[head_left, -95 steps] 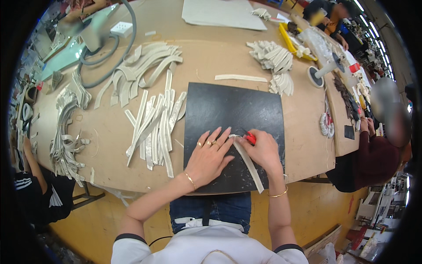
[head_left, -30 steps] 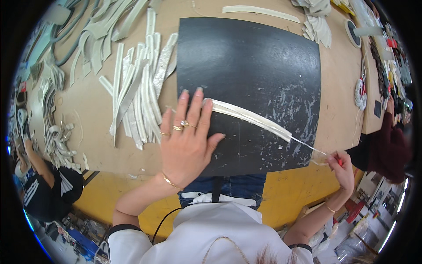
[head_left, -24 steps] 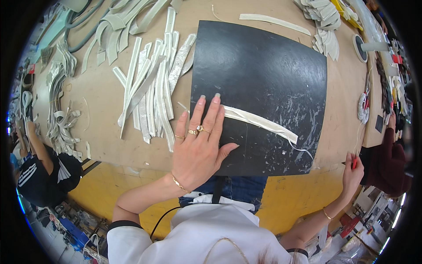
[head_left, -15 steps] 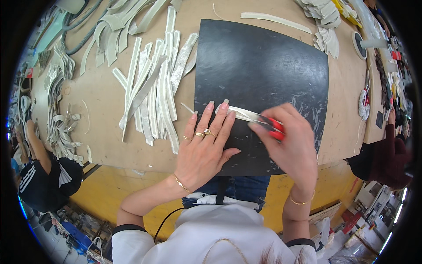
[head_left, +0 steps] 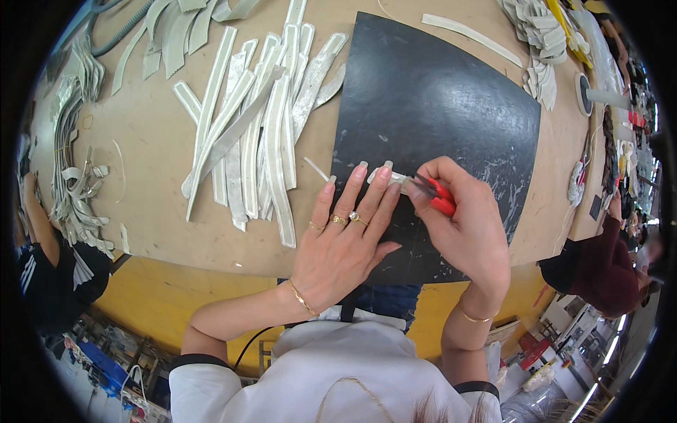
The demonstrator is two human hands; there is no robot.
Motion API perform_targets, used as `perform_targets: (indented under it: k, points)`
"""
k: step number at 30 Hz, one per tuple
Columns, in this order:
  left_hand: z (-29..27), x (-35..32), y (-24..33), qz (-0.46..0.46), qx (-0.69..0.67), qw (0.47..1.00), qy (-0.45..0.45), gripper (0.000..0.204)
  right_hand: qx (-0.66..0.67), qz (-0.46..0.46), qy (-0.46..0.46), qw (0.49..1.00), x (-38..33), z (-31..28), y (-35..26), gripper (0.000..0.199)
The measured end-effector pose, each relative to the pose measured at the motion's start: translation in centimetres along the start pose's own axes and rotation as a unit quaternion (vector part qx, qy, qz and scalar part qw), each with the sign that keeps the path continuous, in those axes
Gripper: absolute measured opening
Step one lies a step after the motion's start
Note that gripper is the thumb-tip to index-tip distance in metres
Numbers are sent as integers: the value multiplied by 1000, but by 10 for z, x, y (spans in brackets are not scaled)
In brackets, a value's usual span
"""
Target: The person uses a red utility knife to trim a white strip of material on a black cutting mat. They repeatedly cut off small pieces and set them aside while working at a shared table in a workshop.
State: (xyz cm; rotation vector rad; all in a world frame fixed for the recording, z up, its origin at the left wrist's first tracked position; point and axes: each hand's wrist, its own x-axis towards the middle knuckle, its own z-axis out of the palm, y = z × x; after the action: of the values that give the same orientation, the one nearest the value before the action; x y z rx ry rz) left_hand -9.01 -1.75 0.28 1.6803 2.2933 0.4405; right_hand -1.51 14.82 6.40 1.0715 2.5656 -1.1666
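My left hand (head_left: 342, 243) lies palm down with fingers stretched out, pressing a narrow white strip (head_left: 399, 178) against a black mat (head_left: 437, 106). The strip's free end comes out past my fingertips toward my right hand (head_left: 465, 218). Closed in that hand is a red-handled cutting tool (head_left: 443, 201) with dark blades. Its tip and my right thumb are at the strip, close to my left fingers. Whether the blade touches the strip I cannot tell. A thin white offcut (head_left: 316, 168) lies at the mat's left edge, by my left fingertips.
Left of the mat, white-edged strips (head_left: 247, 127) lie in a loose pile. Bundled grey strips (head_left: 67, 148) and pale bands (head_left: 173, 35) sit farther left and back. A single strip (head_left: 472, 39) and stacked pieces (head_left: 539, 42) lie at the back right. Other people work on both sides.
My right hand with the red-handled tool has moved left along the strip, closer to my left hand, which still lies flat. The whole view has shifted and turned slightly.
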Motion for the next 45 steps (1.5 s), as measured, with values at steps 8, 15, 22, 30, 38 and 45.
perform_targets:
  k: [8,15,22,30,38,45]
  points:
    - [5,-1,1,-7,-26,1000,9,68,-62,60,-1,996,18,6,-5,50]
    - [6,-1,1,-10,-27,999,22,65,-28,24,2,999,21,7,-4,42]
    - [3,0,3,-18,13,1000,18,68,6,30,-48,998,19,4,9,22]
    - [8,2,13,-53,43,997,36,71,34,97,-33,994,-9,-25,43,21]
    - [10,7,25,-88,48,994,35,64,143,170,-1,975,-42,-51,90,24]
    - [8,10,35,-115,64,991,22,62,166,162,8,973,-47,-46,107,25]
